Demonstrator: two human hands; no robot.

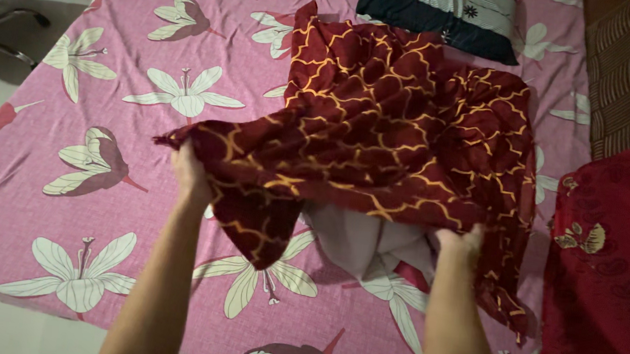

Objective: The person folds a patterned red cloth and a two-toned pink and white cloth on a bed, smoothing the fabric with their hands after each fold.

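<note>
Your left hand (190,170) gripped the near-left edge of the maroon patterned cloth (394,138), and your right hand (461,243) pinched its near-right edge, fingers closed on the fabric. The cloth hung lifted over the middle of the pink flowered bedsheet (108,106), its far end draping back onto it. Left of the cloth, the sheet lay open to the bed's edge. Beyond the cloth sat a striped pillow (443,13); right of it, close by, lay a red blanket (611,264).
</note>
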